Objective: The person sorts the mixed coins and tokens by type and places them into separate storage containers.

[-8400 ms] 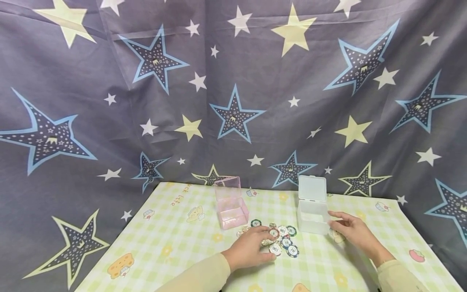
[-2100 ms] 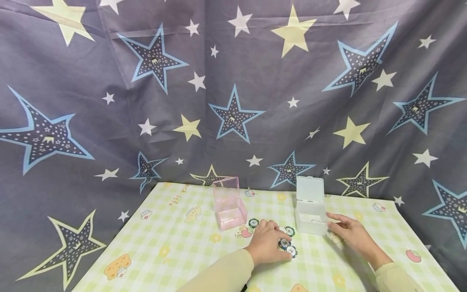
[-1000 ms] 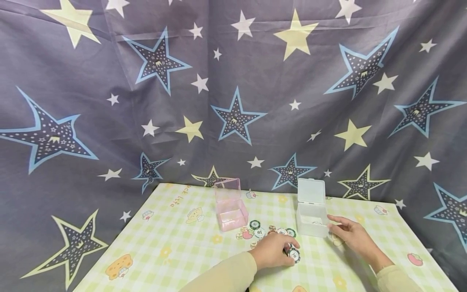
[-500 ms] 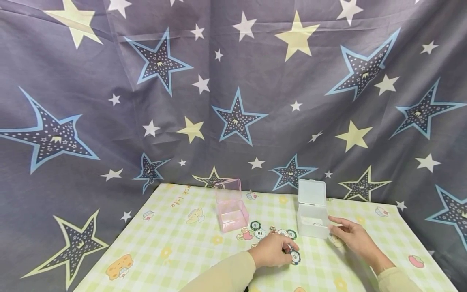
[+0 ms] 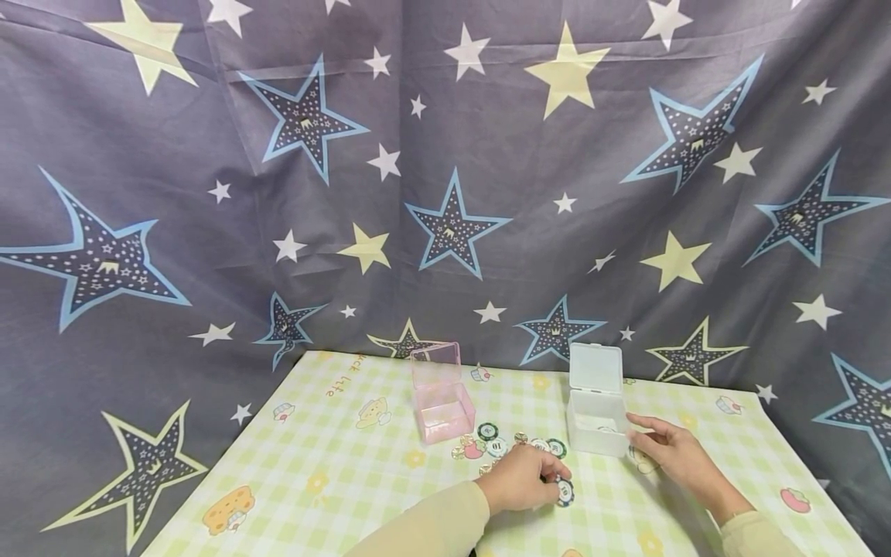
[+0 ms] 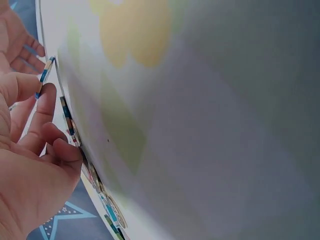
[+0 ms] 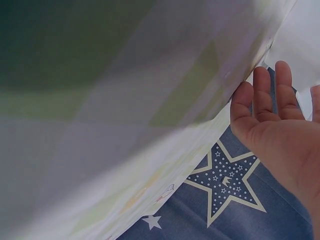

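Note:
My left hand [image 5: 524, 478] is over the chips at the table's middle, its thumb and index finger pinching a dark blue and white poker chip [image 5: 566, 493]. In the left wrist view that chip [image 6: 45, 77] is tilted on edge and lifted off the cloth. Beside and partly behind the hand lie a green chip [image 5: 488, 431], a white chip [image 5: 497, 447], another green chip [image 5: 556, 447] and gold coins [image 5: 465, 443]; the hand hides some pieces. My right hand [image 5: 671, 449] rests its fingers, loosely extended, at the right side of a white lidded box [image 5: 597, 433], which has a chip inside.
Left of the chips stands a pink transparent box [image 5: 445, 418], lid raised. The white box's lid [image 5: 595, 367] is up too. A green checked cloth [image 5: 278, 480] covers the table; a star-patterned curtain [image 5: 487, 155] hangs behind its far edge.
Since the oldest frame, a chip has appeared in the white box. My left hand has moved right and taken hold of a dark blue chip, now tilted up. My right hand has stayed by the box.

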The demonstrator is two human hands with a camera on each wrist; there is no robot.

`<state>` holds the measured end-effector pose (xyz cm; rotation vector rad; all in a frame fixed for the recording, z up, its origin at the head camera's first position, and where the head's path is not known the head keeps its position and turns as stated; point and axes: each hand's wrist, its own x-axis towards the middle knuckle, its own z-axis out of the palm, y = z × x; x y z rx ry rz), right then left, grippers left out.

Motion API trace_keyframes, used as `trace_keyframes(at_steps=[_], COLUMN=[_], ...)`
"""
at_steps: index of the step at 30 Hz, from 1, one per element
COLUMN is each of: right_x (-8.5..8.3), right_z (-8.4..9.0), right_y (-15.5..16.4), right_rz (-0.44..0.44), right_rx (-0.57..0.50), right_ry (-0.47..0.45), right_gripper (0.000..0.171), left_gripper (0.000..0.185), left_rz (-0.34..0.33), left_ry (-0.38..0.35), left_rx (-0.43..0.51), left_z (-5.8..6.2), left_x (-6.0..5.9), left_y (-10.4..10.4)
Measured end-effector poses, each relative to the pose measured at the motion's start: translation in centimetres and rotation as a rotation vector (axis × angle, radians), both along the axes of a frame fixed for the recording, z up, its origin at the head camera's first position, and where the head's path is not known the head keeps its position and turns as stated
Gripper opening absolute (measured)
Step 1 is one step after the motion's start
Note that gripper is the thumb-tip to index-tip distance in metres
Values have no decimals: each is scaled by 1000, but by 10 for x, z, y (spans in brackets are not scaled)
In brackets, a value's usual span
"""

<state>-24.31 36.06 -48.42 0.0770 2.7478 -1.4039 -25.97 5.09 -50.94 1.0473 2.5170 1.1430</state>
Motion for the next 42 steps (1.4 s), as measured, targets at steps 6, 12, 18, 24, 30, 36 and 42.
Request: trace_keyframes(at_steps=[6, 12, 18, 24, 30, 36, 42], right_x=[1, 1, 0, 1, 1, 2, 0], right_z=[0, 0, 0, 0, 1, 0, -1], right_y=[-1, -1, -1, -1, 0, 1, -1], right_rz=[-1, -8, -5, -5, -12, -18, -10], right_rx=[-2, 6, 13, 11, 17, 13, 9], right_ry=[5, 12, 12, 3, -7, -10, -3], right_gripper=[64, 63, 64, 64, 64, 65, 65], left_gripper=[20, 21, 19, 18, 19, 21, 17], left_rz=[8, 17, 95, 237, 400, 467, 518], left_ry=[-51, -50, -111, -157, -187, -247, -232], left_rx=[21, 15, 103, 260, 414, 504, 505], left_z=[0, 1, 12, 24, 27, 31, 30], left_x=[0, 0, 1, -6, -16, -18, -21], left_y=[1, 1, 1, 5, 20, 37, 46])
